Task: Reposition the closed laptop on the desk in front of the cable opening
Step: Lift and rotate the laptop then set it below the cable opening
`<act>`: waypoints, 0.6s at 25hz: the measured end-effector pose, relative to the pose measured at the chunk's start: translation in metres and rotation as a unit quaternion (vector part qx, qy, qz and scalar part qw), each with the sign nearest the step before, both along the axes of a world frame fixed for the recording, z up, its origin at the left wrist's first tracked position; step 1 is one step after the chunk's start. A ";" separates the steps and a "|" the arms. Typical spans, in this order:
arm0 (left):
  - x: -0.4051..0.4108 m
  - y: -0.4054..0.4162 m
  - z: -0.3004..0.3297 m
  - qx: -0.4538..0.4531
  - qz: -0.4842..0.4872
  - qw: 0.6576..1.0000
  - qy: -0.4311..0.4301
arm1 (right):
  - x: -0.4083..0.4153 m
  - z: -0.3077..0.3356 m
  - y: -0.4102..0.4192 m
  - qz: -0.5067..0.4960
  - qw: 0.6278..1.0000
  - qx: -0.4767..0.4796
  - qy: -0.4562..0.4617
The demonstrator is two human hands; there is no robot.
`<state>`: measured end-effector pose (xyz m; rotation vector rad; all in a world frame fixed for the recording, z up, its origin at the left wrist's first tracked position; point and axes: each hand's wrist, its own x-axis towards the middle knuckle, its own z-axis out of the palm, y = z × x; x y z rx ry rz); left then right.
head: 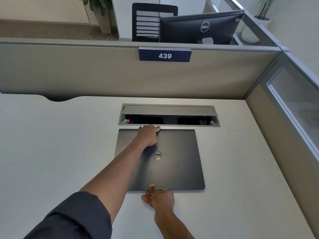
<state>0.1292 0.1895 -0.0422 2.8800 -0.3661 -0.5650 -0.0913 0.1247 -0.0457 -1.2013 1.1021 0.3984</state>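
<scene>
A closed black laptop [179, 161] with a round silver logo lies flat on the white desk [51, 144], its far edge just short of the cable opening [169, 120]. That opening is a grey-framed slot with its flap raised, sockets visible inside. My left hand [148, 135] reaches across the lid and curls its fingers over the laptop's far edge. My right hand [159, 197] is at the near edge, thumb on top of the lid and fingers tucked under the rim.
A beige partition [86, 71] with a blue "439" sign [164, 55] rises behind the desk. Another partition with a frosted panel [296, 104] closes the right side. Beyond stand a monitor [202, 28] and a black chair [148, 21].
</scene>
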 end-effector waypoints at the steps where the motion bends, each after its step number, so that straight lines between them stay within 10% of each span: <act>1: 0.000 -0.001 -0.001 -0.004 -0.002 1.000 -0.003 | 0.001 0.000 0.000 0.000 1.000 0.001 0.001; 15: -0.057 0.007 -0.022 -0.059 0.000 0.998 -0.027 | -0.004 0.001 -0.021 0.117 0.993 0.016 -0.001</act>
